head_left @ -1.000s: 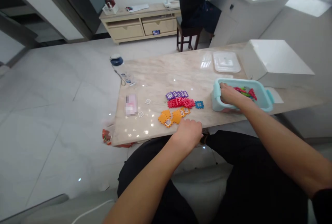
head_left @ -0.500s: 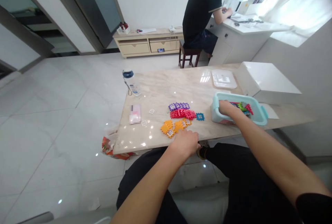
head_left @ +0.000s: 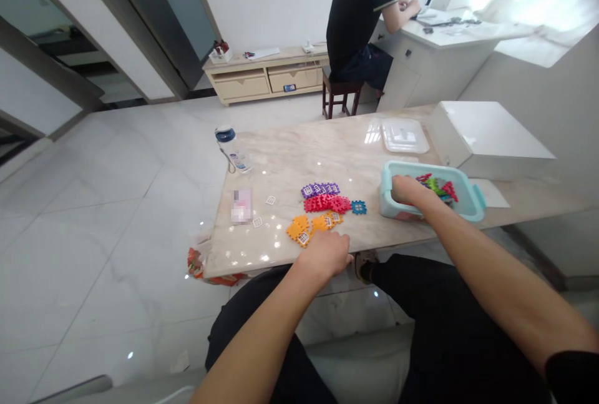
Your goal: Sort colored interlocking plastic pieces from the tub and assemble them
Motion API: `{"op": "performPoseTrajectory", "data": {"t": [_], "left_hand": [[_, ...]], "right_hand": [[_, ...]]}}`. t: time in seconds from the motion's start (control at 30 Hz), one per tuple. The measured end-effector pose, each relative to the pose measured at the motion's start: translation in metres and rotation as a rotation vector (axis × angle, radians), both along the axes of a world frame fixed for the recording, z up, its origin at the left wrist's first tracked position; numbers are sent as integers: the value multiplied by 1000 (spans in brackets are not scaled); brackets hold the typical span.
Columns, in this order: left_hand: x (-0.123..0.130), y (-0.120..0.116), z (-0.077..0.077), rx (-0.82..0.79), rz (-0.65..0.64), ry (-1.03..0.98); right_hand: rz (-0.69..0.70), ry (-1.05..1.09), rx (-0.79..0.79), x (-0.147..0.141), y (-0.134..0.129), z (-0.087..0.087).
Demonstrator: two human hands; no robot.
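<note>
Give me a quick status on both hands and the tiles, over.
Right hand inside teal plastic tub, beside colored plastic tiles. Left hand at marble table edge, near orange tiles. Red tiles between hands.

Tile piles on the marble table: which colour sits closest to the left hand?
The orange interlocking plastic tiles, right by the left hand; the red tiles, purple tiles and lone blue tile lie farther from it.
</note>
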State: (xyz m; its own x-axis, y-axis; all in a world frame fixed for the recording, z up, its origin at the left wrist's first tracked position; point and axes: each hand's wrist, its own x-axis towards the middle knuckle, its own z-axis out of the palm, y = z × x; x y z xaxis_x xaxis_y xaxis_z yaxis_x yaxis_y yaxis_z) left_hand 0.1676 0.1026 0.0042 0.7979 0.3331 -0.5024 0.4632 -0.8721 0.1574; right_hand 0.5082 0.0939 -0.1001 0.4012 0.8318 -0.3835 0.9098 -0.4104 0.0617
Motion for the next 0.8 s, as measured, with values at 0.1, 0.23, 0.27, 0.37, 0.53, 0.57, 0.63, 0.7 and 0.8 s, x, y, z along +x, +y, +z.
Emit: {"op": "performPoseTrajectory", "data": {"t": [0.1, 0.23, 0.27, 0.37, 0.53, 0.57, 0.63, 0.7, 0.8], "left_hand": [[2, 3, 1, 0, -9, 9], [3, 7, -3, 5, 10, -21], [3, 7, -4, 6, 14, -30], [3, 10, -4, 3, 17, -48], [2, 11, 3, -19, 32, -15], [2, 11, 4, -20, 35, -13], [1, 10, 5, -23, 34, -16], [-1, 9, 6, -22, 32, -27], [-5, 5, 8, -26, 31, -35]], "right_hand": [[40, 12, -19, 2, -3, -1], [102, 12, -13, 5, -8, 3], [118, 8, 4, 7, -10, 4], [161, -22, 87, 12, -16, 8], [115, -2, 139, 12, -25, 10], [103, 8, 131, 10, -25, 9], [89, 15, 112, 7, -23, 6], [82, 10, 96, 4, -20, 3], [73, 1, 71, 3, -12, -1]]}}
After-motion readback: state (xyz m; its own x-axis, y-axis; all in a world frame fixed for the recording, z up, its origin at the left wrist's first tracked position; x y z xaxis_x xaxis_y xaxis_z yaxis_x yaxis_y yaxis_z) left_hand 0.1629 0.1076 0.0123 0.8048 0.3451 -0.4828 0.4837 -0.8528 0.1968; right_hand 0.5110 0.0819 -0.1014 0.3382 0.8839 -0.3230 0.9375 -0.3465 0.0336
